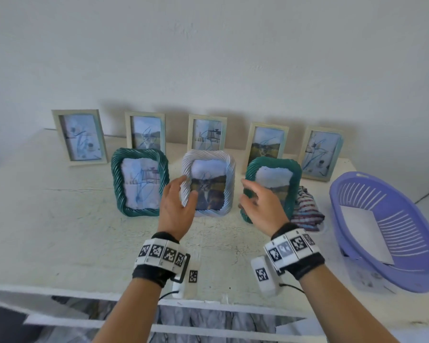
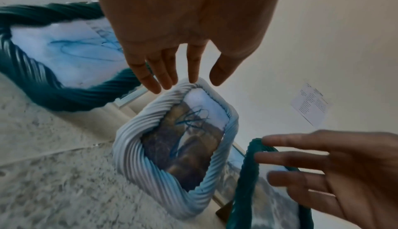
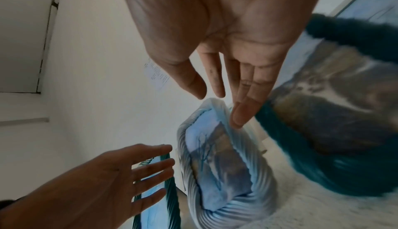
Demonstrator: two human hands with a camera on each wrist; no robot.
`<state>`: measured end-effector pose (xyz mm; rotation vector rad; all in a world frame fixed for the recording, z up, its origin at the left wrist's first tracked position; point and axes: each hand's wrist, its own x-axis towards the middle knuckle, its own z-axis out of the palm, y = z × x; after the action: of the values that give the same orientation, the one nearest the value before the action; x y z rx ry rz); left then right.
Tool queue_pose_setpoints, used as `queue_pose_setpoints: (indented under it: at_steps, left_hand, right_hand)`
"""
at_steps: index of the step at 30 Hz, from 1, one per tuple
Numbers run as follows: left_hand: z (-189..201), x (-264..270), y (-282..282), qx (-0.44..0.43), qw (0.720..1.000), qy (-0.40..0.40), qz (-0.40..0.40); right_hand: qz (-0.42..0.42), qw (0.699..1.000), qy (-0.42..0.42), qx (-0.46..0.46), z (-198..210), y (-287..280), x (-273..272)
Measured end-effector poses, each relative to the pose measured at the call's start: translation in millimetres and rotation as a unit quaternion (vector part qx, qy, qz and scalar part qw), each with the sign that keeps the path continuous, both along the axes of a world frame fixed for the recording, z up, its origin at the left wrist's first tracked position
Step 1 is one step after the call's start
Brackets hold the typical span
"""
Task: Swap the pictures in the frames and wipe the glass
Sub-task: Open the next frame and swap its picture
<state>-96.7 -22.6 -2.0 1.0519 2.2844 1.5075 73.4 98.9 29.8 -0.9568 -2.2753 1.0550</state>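
Three rope-rimmed frames stand in a front row on the white table (image 1: pixel 60 219). The middle one is a pale blue frame (image 1: pixel 229 184) with a cat picture scribbled over in blue, also seen close up (image 2: pixel 183 140) (image 3: pixel 219 164). A green frame (image 1: pixel 140 181) stands to its left and another green frame (image 1: pixel 278 179) to its right. My left hand (image 1: pixel 188 186) is spread open at the pale frame's left rim, with straight fingers (image 2: pixel 168 79) by its top corner. My right hand (image 1: pixel 244 191) hovers open just right of it, in front of the right green frame, holding nothing.
Several pale rectangular frames (image 1: pixel 81 137) lean against the wall in a back row. A striped cloth (image 1: pixel 306 209) lies crumpled right of the right green frame. A purple slotted basket (image 1: pixel 406 231) with a white sheet in it sits at the table's right end.
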Motion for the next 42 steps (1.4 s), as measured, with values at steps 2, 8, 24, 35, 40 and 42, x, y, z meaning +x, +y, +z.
queue_pose_setpoints:
  at_steps: [2,8,24,35,40,42]
  left_hand:
    - [2.6,-2.4,1.0,-0.034,0.999,-0.018,-0.017]
    - [0.0,-3.7,8.7,-0.074,0.995,-0.048,-0.043]
    - [24.8,22.3,-97.0,-0.025,0.985,-0.067,-0.159]
    - [15.8,45.8,-126.7,-0.122,0.978,-0.049,-0.164]
    - [16.8,69.8,-112.5,-0.163,0.967,-0.121,-0.154]
    - [21.0,80.3,-104.4,-0.126,0.957,-0.198,-0.168]
  right_hand:
    - [-0.015,1.0,-0.016,-0.009,4.5,-3.8,-18.7]
    - [-0.066,0.993,-0.087,-0.043,-0.1,-4.2,-47.8]
    - [-0.155,0.949,0.187,-0.201,-25.1,-84.6,31.9]
    - [-0.174,0.868,0.303,-0.353,-42.5,-140.5,40.6]
    - [-0.137,0.868,0.314,-0.36,-27.2,-150.4,35.8]
    - [-0.118,0.869,0.307,-0.369,-22.6,-150.9,34.2]
